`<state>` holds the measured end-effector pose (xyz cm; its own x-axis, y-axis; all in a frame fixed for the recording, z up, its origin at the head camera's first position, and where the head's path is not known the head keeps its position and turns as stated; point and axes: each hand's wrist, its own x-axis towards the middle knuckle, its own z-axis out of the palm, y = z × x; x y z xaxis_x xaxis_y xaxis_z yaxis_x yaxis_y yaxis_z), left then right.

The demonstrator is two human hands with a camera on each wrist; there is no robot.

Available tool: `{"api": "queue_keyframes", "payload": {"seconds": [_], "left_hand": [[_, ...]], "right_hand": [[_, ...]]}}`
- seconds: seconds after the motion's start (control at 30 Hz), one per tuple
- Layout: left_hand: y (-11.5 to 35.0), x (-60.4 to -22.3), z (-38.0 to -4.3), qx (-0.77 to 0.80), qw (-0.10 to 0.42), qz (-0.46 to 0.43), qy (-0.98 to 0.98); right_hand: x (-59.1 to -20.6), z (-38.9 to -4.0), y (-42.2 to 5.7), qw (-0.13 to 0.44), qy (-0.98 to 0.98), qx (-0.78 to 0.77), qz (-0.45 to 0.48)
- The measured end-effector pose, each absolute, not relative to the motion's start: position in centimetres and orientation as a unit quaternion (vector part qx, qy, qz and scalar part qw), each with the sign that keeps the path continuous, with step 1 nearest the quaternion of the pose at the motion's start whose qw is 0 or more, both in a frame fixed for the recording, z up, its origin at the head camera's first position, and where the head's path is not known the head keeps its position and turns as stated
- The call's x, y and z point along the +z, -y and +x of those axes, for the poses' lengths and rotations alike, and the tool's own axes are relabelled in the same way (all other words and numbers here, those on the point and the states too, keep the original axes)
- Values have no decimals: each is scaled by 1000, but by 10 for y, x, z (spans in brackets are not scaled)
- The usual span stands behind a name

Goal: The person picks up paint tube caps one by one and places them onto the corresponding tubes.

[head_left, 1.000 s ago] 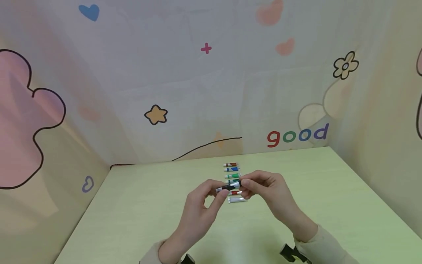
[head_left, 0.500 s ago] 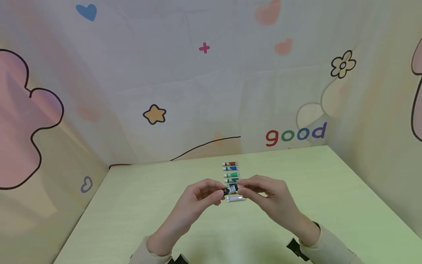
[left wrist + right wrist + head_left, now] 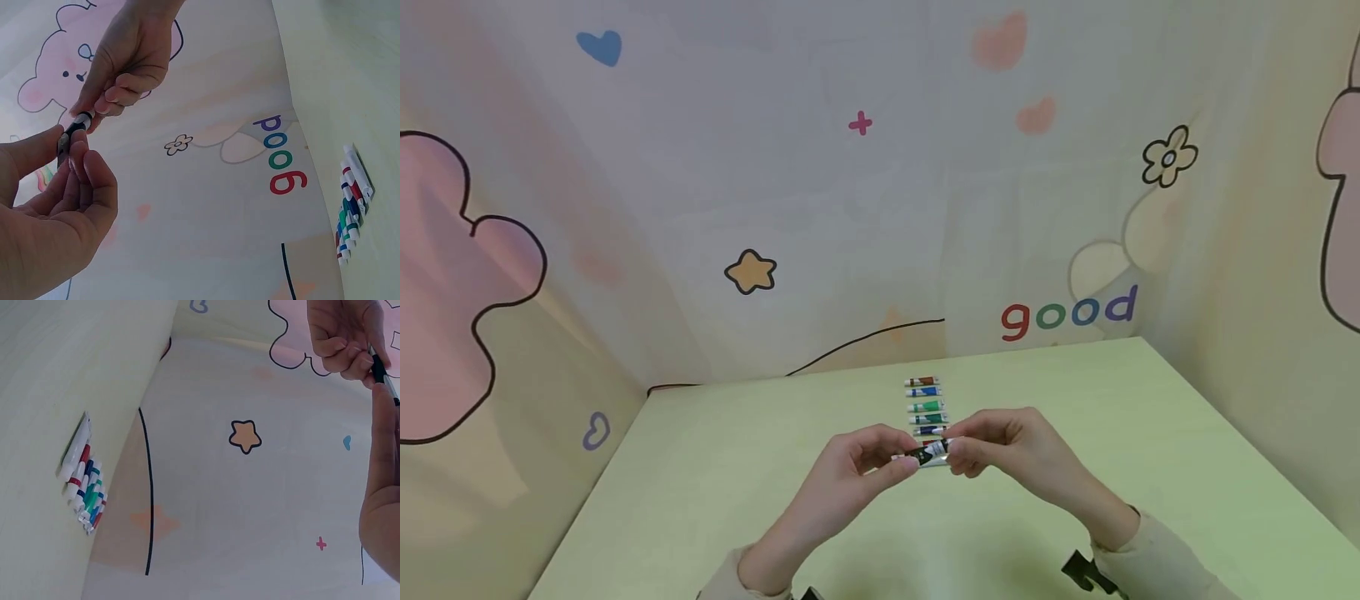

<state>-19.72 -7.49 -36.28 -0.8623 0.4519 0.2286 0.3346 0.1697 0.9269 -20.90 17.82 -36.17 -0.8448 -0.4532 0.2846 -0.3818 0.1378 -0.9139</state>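
A small black-and-silver paint tube (image 3: 928, 452) is held up between both hands, above the table, tilted with its right end higher. My left hand (image 3: 857, 467) pinches its left end between thumb and fingers. At the other end, the thumb and fingertips of my right hand (image 3: 1022, 454) pinch the tube and hide its tip. Behind the hands lies a column of paint tubes: brown (image 3: 922, 381), blue (image 3: 922, 392), green (image 3: 926, 407), dark green (image 3: 928, 418) and dark blue (image 3: 930, 431). A red tube and a white tube (image 3: 359, 170) are partly covered by the held tube in the head view.
The pale green table (image 3: 700, 500) runs back to a patterned cloth wall (image 3: 820, 208) with a star and the word "good". Cloth also stands at the left and right sides. Dark wrist-camera mounts (image 3: 1086, 572) show by the sleeves.
The left fingers have shifted their hold along the tube, covering more of it midway and baring it again now. The right hand keeps pinching its end. The head view has tilted slightly.
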Motion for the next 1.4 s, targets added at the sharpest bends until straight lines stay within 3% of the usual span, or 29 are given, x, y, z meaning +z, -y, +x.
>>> {"api": "queue_keyframes", "payload": {"seconds": [0.37,0.63,0.73,0.83,1.03,1.13,1.23,1.4], "left_hand": [[73,-364,-193,515,-39,311,-798],[73,-363,-194,321,-271,477,-772],[71,-363,-196,279,-317,501,-756],[70,-366,-195,325,-274,481,-767],[71,-363,-193,506,-70,350,-785],[72,-359,-192,549,-6,301,-780],[73,-357,-192,556,6,284,-781],[73,-362,-194,531,-40,292,-795]], "right_hand": [[-369,-212,-177,52,-735,-618,-276],[-367,-208,-171,75,-733,-636,-230],[-368,-209,-171,73,-736,-636,-221],[-369,-207,-172,35,-733,-636,-238],[-369,-200,-173,-138,-732,-570,-347],[-369,-199,-172,-205,-733,-519,-389],[-369,-199,-171,-210,-735,-507,-398],[-368,-199,-170,-142,-737,-547,-371]]}}
